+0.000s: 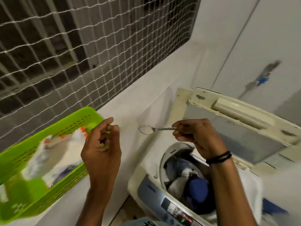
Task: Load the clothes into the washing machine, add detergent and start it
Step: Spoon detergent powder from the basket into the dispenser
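My right hand (197, 136) pinches the handle of a metal spoon (146, 129), held level with its bowl pointing left, above the left rim of the top-loading washing machine (145, 175). The lid (236, 128) stands raised behind it. Blue, white and dark clothes (190, 181) fill the drum. My left hand (101, 147) hovers by the right edge of a green plastic basket (29, 198), fingers loosely curled, holding nothing I can see. A white plastic bag with orange print (53, 157), blurred, lies in the basket.
The basket rests on a white ledge (130, 101) under a window covered by netting and bars (81, 46). A white wall with a pipe and a blue-marked tap (262, 79) stands at the right. The machine's control panel (175, 211) faces me.
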`<action>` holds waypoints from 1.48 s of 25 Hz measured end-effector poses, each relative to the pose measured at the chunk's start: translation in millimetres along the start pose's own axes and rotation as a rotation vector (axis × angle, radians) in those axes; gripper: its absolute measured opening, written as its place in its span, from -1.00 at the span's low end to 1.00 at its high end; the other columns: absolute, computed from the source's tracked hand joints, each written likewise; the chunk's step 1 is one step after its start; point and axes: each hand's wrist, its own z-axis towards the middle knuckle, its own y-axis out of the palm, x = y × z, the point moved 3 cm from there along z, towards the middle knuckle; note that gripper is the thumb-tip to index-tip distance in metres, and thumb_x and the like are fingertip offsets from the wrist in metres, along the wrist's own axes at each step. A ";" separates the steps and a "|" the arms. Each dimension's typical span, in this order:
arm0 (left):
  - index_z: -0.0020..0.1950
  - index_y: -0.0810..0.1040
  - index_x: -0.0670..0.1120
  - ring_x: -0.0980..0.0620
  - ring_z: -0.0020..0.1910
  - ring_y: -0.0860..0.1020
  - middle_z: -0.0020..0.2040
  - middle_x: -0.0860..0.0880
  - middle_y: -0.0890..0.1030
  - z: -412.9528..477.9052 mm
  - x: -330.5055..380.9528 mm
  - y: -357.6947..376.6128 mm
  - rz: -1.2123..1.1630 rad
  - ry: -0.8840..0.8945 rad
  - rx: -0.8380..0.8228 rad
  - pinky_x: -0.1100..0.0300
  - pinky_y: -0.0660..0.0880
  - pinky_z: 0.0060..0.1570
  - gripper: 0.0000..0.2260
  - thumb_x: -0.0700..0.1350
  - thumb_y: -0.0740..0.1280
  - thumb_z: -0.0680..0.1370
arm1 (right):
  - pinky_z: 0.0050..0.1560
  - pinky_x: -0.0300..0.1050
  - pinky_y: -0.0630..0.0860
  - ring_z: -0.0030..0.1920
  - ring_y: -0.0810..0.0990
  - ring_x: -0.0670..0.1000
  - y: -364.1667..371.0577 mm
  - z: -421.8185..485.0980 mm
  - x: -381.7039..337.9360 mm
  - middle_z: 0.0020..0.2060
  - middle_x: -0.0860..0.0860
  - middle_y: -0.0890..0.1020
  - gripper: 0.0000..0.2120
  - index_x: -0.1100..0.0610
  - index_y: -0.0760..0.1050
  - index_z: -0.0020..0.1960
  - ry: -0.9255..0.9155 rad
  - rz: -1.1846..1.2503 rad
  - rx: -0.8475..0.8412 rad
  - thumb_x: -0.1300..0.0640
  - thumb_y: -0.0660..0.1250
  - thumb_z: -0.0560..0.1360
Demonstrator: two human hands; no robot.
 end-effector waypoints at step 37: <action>-0.06 0.59 -0.26 0.03 -0.19 0.60 -0.08 -0.18 0.61 -198.0 -229.8 350.4 -0.027 -1.300 -0.937 0.37 0.57 -0.38 -0.93 -0.26 0.35 0.58 | 0.13 0.06 0.55 -0.03 0.63 0.18 -163.6 43.7 246.5 -0.10 0.16 0.67 -0.78 0.23 0.64 0.03 -0.020 -0.393 0.954 0.43 0.29 0.50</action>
